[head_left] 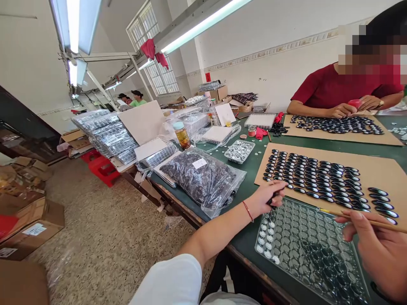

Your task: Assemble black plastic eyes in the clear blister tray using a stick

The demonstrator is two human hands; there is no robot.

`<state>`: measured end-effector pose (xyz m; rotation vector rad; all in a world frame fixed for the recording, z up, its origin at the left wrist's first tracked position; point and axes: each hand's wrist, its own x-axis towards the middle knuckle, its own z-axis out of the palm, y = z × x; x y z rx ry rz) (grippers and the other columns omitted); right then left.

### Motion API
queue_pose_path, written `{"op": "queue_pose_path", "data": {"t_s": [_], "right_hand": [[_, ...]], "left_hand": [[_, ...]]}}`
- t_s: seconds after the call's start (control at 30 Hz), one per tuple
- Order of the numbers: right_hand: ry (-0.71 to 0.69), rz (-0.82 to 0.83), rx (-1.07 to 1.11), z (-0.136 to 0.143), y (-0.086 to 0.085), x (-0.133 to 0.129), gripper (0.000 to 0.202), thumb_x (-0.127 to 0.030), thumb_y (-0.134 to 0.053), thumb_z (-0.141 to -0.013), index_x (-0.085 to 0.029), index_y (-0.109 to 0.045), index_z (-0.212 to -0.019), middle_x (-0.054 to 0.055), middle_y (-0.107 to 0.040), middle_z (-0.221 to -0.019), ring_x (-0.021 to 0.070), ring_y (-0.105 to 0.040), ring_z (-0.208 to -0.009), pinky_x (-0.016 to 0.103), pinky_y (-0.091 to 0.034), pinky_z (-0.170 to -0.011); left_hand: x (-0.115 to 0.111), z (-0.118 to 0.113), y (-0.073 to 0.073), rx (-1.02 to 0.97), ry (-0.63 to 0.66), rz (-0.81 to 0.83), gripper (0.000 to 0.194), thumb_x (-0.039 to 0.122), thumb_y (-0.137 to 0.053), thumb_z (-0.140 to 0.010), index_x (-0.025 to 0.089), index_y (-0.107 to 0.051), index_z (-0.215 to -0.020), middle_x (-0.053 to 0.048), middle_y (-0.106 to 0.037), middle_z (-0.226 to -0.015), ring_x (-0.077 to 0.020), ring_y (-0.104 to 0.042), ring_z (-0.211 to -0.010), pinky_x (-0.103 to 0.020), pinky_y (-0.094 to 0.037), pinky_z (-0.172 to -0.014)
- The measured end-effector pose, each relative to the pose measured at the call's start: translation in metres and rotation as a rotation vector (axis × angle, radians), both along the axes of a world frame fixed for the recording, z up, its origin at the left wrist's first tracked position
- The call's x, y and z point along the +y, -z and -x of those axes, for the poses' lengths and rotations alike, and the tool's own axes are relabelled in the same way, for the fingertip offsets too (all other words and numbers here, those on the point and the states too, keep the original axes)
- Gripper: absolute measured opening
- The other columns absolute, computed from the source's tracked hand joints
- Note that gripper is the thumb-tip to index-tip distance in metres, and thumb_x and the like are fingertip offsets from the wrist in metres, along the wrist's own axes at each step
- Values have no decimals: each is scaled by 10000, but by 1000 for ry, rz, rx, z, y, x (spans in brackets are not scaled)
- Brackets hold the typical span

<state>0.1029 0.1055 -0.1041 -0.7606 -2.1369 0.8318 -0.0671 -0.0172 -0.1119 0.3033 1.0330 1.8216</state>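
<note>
Head view: left hand [265,197], red thread at the wrist, fingers pinched together on a small dark oval piece [272,199], just over the top-left corner of the clear plastic blister tray [313,250] w/ round pockets, at the near edge of the green worktop [251,169]. Right hand [380,250] at lower right, fingers clamped on a thin wooden stick [359,217] lying across the tray's far edge. Behind the tray, brown cardboard sheet [378,169] w/ rows of glossy black oval pieces [318,178]. Left of it, clear bag of dark parts [203,178]. Opp. side: a person in a red shirt [330,87] at a second cardboard sheet [340,135].
</note>
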Motion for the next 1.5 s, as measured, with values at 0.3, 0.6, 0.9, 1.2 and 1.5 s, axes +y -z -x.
{"op": "queue_pose_path", "data": {"t_s": [0.3, 0.6, 0.9, 1.2, 1.5], "right_hand": [[-108, 153, 125, 5, -1, -6, 313, -484, -453, -811, -218, -554, -682, 33, -562, -496, 172, -511, -411, 317, -393, -451], [-220, -178, 196, 7, -7, -3, 281, -326, -427, -865, -170, -560, -673, 10, -599, -594, 94, -489, -445, 222, -352, -462], [-275, -335, 275, 7, -10, -6, 209, -238, -456, -859, -163, -545, -686, 10, -602, -641, 80, -485, -492, 204, -358, -492], [-342, -304, 149, 8, -4, -6, 257, -325, -391, -882, -175, -556, -754, 29, -630, -698, 111, -530, -573, 231, -400, -568], [-334, -328, 78, 7, 0, -5, 279, -340, -359, -890, -177, -560, -785, 47, -631, -727, 139, -546, -635, 259, -396, -606]], "left_hand": [[4, -36, 0, 836, 159, 251, 256, 341, -631, -676, 136, -625, -830, -7, -602, -625, -84, -529, -520, -205, -405, -543], [11, -35, -5, 1202, 230, 315, 202, 338, -578, -734, 171, -656, -816, -18, -654, -750, -115, -525, -606, -226, -386, -575], [13, -35, -2, 1107, 220, 292, 212, 347, -518, -773, 161, -617, -796, 13, -588, -561, -108, -502, -522, -225, -377, -535], [15, -33, -4, 1137, 210, 341, 309, 348, -627, -678, 179, -647, -935, -25, -653, -852, -135, -552, -687, -242, -425, -609], [14, -35, -6, 1101, 219, 342, 331, 350, -632, -668, 176, -651, -949, -34, -651, -859, -137, -545, -695, -248, -430, -622]]}}
